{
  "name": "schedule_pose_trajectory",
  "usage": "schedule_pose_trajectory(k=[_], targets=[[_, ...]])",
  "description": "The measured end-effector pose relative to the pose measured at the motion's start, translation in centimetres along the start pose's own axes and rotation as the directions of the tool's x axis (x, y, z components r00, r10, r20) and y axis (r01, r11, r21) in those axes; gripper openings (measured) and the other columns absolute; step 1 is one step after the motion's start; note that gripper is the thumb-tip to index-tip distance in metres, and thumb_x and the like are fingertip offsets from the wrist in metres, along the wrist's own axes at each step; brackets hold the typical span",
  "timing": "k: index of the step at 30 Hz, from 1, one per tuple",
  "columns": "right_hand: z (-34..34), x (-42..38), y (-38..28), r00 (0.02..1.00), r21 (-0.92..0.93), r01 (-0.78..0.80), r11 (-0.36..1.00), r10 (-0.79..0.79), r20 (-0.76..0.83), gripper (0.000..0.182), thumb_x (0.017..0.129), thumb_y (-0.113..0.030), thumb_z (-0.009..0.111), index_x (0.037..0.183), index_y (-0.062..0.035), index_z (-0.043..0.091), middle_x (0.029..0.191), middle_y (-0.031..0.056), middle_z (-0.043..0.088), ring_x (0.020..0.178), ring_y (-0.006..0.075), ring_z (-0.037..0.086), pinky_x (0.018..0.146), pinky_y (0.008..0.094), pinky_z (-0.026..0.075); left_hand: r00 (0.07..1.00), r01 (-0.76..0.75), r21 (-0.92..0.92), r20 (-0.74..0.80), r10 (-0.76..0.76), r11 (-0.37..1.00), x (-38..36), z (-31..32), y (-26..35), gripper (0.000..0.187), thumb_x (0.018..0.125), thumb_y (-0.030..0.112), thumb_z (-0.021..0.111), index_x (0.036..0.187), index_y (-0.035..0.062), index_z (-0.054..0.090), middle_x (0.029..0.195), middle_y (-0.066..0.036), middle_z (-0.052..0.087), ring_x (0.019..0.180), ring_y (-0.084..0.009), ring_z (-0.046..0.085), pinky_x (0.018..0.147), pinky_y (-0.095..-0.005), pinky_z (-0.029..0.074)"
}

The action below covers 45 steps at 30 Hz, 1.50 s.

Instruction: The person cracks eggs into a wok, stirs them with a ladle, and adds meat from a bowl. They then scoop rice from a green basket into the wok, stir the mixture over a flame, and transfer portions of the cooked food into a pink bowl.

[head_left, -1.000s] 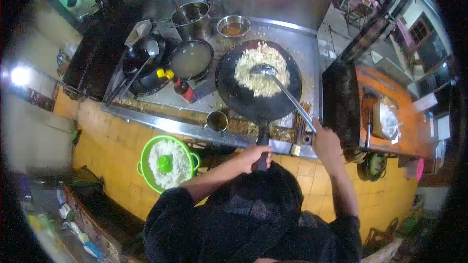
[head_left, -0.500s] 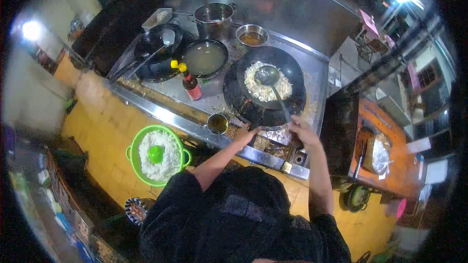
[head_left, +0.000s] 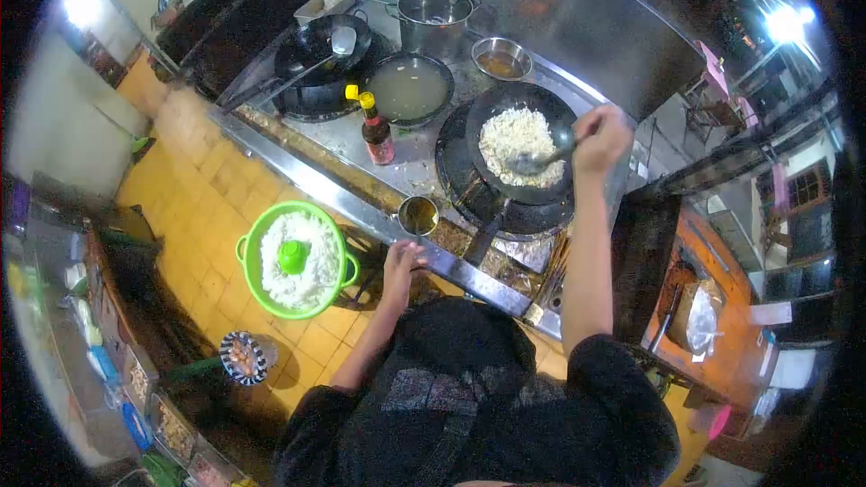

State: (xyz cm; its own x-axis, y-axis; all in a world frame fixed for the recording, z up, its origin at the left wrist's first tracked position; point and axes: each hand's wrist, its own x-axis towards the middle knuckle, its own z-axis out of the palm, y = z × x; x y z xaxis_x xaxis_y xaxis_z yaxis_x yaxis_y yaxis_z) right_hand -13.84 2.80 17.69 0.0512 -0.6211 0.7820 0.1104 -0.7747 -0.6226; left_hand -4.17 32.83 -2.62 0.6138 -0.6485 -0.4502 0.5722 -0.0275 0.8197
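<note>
A ladle [head_left: 530, 163] is gripped in my right hand [head_left: 603, 139], raised over the right side of a black wok [head_left: 490, 108]. Its bowl presses into fried rice [head_left: 516, 134] that lies in the wok. The wok sits tilted on the burner, its dark handle [head_left: 484, 240] pointing toward me with no hand on it. My left hand [head_left: 400, 263] hovers by the stove's front edge, fingers loosely apart and nothing in them. Just beyond it stands a small metal cup [head_left: 418, 215] of dark liquid. To the left is a green basin [head_left: 252, 281] of white rice with a green scoop or cup [head_left: 291, 257] in it.
On the stove stand a sauce bottle [head_left: 378, 141] with a yellow cap, a pan of cloudy liquid [head_left: 408, 90], a steel bowl [head_left: 502, 60], a tall pot [head_left: 431, 36] and another wok [head_left: 307, 50] holding a spatula [head_left: 341, 43]. An orange table [head_left: 722, 307] is at right.
My left hand has let go of the wok handle and moved back left. My right hand has risen with the ladle, whose bowl now lies lower in the rice. The view has shifted slightly.
</note>
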Motion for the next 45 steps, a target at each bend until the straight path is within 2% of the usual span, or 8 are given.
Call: schedule_pose_trajectory(k=[8, 29, 34, 36, 39, 42, 44, 45], targets=[[-0.2, -1.1, -0.2, 0.945, 0.427, -0.285, 0.858, 0.326, -0.026, 0.033, 0.082, -0.015, 0.04, 0.051, -0.0045, 0.041, 0.046, 0.0037, 0.041, 0.036, 0.0112, 0.033, 0.036, 0.0239, 0.026, 0.999, 0.039, -0.05, -0.034, -0.041, 0.998, -1.1, -0.8, -0.2, 0.032, 0.086, 0.03, 0.05, 0.106, 0.0055, 0.044, 0.097, -0.009, 0.055, 0.076, -0.0148, 0.055, 0.063, -0.0278, 0.047], [-3.2, -3.0, -0.5, 0.947, 0.413, -0.279, 0.867, 0.32, -0.032, 0.029, 0.084, -0.016, 0.042, 0.059, -0.0029, 0.042, 0.049, 0.0045, 0.043, 0.042, 0.0106, 0.039, 0.042, 0.0242, 0.031, 0.994, 0.113, -0.038, 0.0, -0.113, 0.993, -1.4, -1.2, -0.8, 0.023, 0.085, 0.023, 0.052, 0.098, 0.0049, 0.05, 0.091, -0.006, 0.058, 0.07, -0.0114, 0.056, 0.061, -0.0248, 0.046], [-6.4, -7.4, 0.5, 0.953, -0.309, -0.19, 0.932, 0.251, 0.17, 0.024, 0.087, -0.016, 0.037, 0.089, 0.003, 0.052, 0.082, 0.0133, 0.054, 0.077, 0.0224, 0.054, 0.063, 0.033, 0.046, 0.994, 0.109, -0.088, -0.015, -0.11, 0.99, -1.8, -2.4, -2.1, 0.021, 0.085, 0.02, 0.052, 0.098, 0.0038, 0.05, 0.089, -0.007, 0.058, 0.068, -0.012, 0.056, 0.058, -0.0253, 0.046], [-7.1, -7.9, -6.7, 0.247, 0.295, -0.933, 0.204, 0.962, 0.115, 0.031, 0.087, -0.016, 0.04, 0.109, 0.0045, 0.042, 0.094, 0.0184, 0.052, 0.083, 0.0301, 0.055, 0.066, 0.0401, 0.049, 0.993, 0.11, -0.106, -0.019, -0.113, 0.988, -2.5, -2.5, -1.7, 0.02, 0.084, 0.019, 0.053, 0.098, 0.0034, 0.05, 0.088, -0.007, 0.058, 0.068, -0.0123, 0.056, 0.057, -0.0255, 0.046], [-10.0, -12.3, -2.0, -0.036, 0.492, -0.837, -0.242, 0.919, 0.392, 0.03, 0.082, -0.014, 0.046, 0.106, 0.0029, 0.043, 0.091, 0.0143, 0.046, 0.078, 0.0295, 0.057, 0.053, 0.0364, 0.049, 0.985, 0.166, -0.119, -0.031, -0.171, 0.979, -2.4, -2.2, -1.6, 0.021, 0.082, 0.015, 0.056, 0.097, 0.0024, 0.05, 0.086, -0.008, 0.058, 0.067, -0.0135, 0.056, 0.054, -0.026, 0.045], [-12.2, -15.9, -0.2, -0.072, -0.257, -0.966, 0.026, 0.928, 0.365, 0.027, 0.08, -0.008, 0.042, 0.104, 0.0035, 0.046, 0.07, 0.0118, 0.055, 0.076, 0.0308, 0.061, 0.054, 0.0353, 0.049, 0.988, 0.156, -0.071, -0.011, -0.157, 0.985, -2.3, -1.8, -1.5, 0.023, 0.078, 0.014, 0.058, 0.097, 0.003, 0.05, 0.083, -0.007, 0.058, 0.067, -0.0136, 0.057, 0.054, -0.026, 0.045], [-13.5, -16.9, -2.4, 0.515, -0.851, -0.098, 0.516, 0.758, 0.4, 0.037, 0.081, -0.013, 0.045, 0.113, 0.0044, 0.041, 0.075, 0.0193, 0.057, 0.071, 0.0346, 0.057, 0.059, 0.0418, 0.046, 0.989, 0.148, 0.019, 0.012, -0.148, 0.989, -1.9, -2.4, -1.7, 0.029, 0.079, 0.016, 0.056, 0.103, 0.0017, 0.048, 0.089, -0.008, 0.059, 0.072, -0.0153, 0.057, 0.06, -0.0289, 0.046], [-14.0, -17.0, -2.3, 0.521, -0.855, -0.109, 0.507, 0.762, 0.386, 0.037, 0.081, -0.013, 0.045, 0.113, 0.0044, 0.041, 0.075, 0.0193, 0.057, 0.071, 0.0346, 0.057, 0.059, 0.0418, 0.046, 0.989, 0.142, 0.061, 0.026, -0.144, 0.988, -1.7, -2.7, -1.9, 0.032, 0.079, 0.017, 0.055, 0.105, 0.001, 0.047, 0.091, -0.009, 0.059, 0.074, -0.0162, 0.058, 0.063, -0.0304, 0.047]])
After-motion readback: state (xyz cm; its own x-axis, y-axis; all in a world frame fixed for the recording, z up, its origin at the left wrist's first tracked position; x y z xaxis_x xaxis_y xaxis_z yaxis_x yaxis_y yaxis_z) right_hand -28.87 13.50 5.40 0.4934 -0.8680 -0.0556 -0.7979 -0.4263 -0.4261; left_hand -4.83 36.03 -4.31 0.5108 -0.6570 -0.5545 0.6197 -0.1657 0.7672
